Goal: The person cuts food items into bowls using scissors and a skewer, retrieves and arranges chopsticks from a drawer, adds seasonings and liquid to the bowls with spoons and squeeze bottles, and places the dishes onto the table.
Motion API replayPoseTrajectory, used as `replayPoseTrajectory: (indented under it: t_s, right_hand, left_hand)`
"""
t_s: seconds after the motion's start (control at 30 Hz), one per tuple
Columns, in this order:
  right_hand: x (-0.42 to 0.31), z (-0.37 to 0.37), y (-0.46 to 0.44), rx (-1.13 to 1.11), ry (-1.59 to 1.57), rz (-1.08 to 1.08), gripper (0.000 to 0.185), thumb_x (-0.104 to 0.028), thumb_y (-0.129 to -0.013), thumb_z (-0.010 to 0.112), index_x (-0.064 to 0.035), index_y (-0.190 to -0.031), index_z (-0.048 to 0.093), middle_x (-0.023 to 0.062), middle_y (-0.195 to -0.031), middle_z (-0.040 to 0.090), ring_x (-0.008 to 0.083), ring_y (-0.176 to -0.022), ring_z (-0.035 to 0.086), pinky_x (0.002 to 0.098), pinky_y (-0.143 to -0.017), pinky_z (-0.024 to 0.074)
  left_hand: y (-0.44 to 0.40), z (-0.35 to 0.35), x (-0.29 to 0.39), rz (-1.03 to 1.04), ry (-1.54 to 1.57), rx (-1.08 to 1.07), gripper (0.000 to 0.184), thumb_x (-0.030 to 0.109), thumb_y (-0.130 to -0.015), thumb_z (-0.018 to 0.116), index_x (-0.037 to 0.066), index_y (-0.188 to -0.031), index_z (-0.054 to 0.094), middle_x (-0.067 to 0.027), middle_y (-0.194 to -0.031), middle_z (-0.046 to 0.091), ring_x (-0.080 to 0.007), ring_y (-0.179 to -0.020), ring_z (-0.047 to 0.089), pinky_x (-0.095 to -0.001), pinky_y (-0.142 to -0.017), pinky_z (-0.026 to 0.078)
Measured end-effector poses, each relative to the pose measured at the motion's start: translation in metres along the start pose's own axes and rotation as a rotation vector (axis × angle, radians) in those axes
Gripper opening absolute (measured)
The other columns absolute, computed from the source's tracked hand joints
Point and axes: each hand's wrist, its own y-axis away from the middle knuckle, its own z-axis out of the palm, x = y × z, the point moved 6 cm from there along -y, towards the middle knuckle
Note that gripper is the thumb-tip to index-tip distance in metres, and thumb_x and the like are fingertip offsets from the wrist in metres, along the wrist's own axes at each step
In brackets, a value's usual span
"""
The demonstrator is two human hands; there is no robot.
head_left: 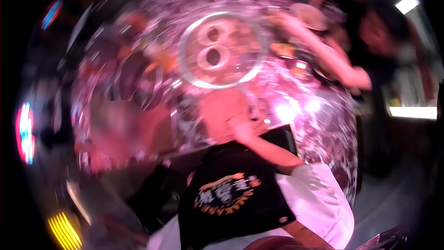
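Observation:
My right hand point(239, 130) is blurred at the near edge of the table, over the lower part of a flat pinkish sheet or board point(221, 106). Its fingers are smeared, so their shape and anything between them cannot be made out. A dark flat object point(281, 138) lies beside my right forearm. Just beyond the sheet is a large round metal-rimmed tray point(192, 81) holding two pale round items with dark centres point(213, 57). No part of my left hand can be identified.
Another person's bare arm point(330, 58) reaches over the table from the right, near a round bowl point(309, 16) and yellow-orange items point(282, 50). Dark round dishes point(138, 81) and a blurred reddish round shape point(118, 127) are at the left on the marbled tabletop point(323, 132).

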Motion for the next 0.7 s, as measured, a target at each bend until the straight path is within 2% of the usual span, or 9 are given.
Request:
replayPoseTrajectory:
  t_s: [0.1,0.13,0.2,0.23,0.3,0.4,0.53,0.6,0.7]
  right_hand:
    - [-0.037,-0.069,-0.011,0.188,-0.159,-0.106,0.02,-0.013,-0.081,0.06,-0.0109,-0.1,0.066,0.0134,-0.093,0.066,0.0336,-0.081,0.066,0.0438,-0.069,0.0541]
    - [-0.041,-0.067,-0.016,0.11,-0.24,-0.03,0.018,-0.013,-0.08,0.062,-0.008,-0.096,0.066,0.0146,-0.092,0.066,0.0347,-0.085,0.065,0.044,-0.075,0.0522]
    - [-0.042,-0.069,-0.023,-0.031,-0.257,-0.008,0.018,-0.015,-0.082,0.063,-0.0045,-0.096,0.067,0.0165,-0.093,0.067,0.0361,-0.09,0.064,0.0439,-0.083,0.0506]
    - [-0.045,-0.071,-0.029,-0.086,-0.216,-0.069,0.019,-0.016,-0.084,0.063,-0.0038,-0.098,0.067,0.0172,-0.095,0.067,0.0364,-0.091,0.064,0.0437,-0.083,0.0509]
    - [-0.055,-0.085,-0.037,-0.123,-0.224,-0.087,0.021,-0.017,-0.086,0.063,-0.0033,-0.102,0.067,0.0177,-0.097,0.068,0.035,-0.089,0.067,0.0423,-0.081,0.0525]
    - [-0.055,-0.086,-0.046,-0.145,-0.326,0.005,0.021,-0.018,-0.092,0.063,-0.0031,-0.105,0.066,0.018,-0.09,0.07,0.0339,-0.083,0.069,0.0379,-0.075,0.0541]
    - [-0.043,-0.043,-0.043,-0.228,-0.141,0.028,0.021,-0.026,-0.093,0.062,-0.0053,-0.098,0.065,0.0202,-0.08,0.067,0.0382,-0.073,0.067,0.0446,-0.067,0.0527]
    - [-0.051,-0.045,-0.038,-0.025,0.098,-0.051,0.023,-0.031,-0.092,0.063,-0.0076,-0.092,0.064,0.0213,-0.076,0.066,0.042,-0.067,0.064,0.0497,-0.062,0.0511]
    - [-0.042,-0.036,-0.036,0.01,0.093,-0.048,0.024,-0.031,-0.091,0.063,-0.0097,-0.102,0.066,0.0207,-0.083,0.069,0.0419,-0.074,0.067,0.051,-0.064,0.0524]
  left_hand:
    - [0.035,-0.008,-0.047,0.014,-0.014,0.131,0.033,0.026,-0.091,0.065,0.002,-0.113,0.069,-0.0115,-0.105,0.072,-0.0195,-0.099,0.067,-0.0298,-0.088,0.049]
    - [0.089,-0.018,0.02,-0.06,0.056,0.175,0.032,0.025,-0.091,0.065,0.002,-0.113,0.069,-0.0113,-0.103,0.072,-0.0195,-0.098,0.067,-0.0299,-0.087,0.05]
    - [0.055,0.002,-0.084,-0.071,0.274,0.204,0.032,0.025,-0.09,0.065,0.002,-0.112,0.069,-0.0106,-0.102,0.072,-0.0197,-0.097,0.067,-0.03,-0.086,0.05]
    - [0.074,0.004,-0.086,-0.091,0.328,0.258,0.032,0.025,-0.09,0.065,0.002,-0.112,0.069,-0.0106,-0.102,0.072,-0.0197,-0.097,0.067,-0.03,-0.086,0.05]
    - [0.124,0.007,-0.079,-0.197,0.353,0.316,0.031,0.025,-0.09,0.066,0.003,-0.112,0.069,-0.0099,-0.101,0.072,-0.0193,-0.095,0.067,-0.03,-0.086,0.05]
    - [0.162,0.049,-0.17,-0.331,0.469,0.397,0.034,0.03,-0.091,0.065,0.003,-0.111,0.07,-0.0099,-0.101,0.072,-0.0184,-0.094,0.067,-0.0303,-0.085,0.05]
    - [0.206,0.072,-0.209,-0.447,0.332,0.271,0.033,0.033,-0.092,0.059,0.004,-0.105,0.071,-0.0111,-0.099,0.072,-0.0207,-0.093,0.066,-0.0329,-0.084,0.05]
    - [0.212,0.072,-0.222,-0.473,0.377,0.28,0.032,0.031,-0.091,0.059,0.005,-0.103,0.071,-0.0117,-0.098,0.071,-0.0223,-0.092,0.066,-0.0346,-0.084,0.051]
    - [0.204,0.06,-0.241,-0.472,0.439,0.289,0.029,0.028,-0.089,0.059,0.005,-0.1,0.071,-0.0125,-0.097,0.071,-0.0246,-0.092,0.067,-0.037,-0.082,0.052]
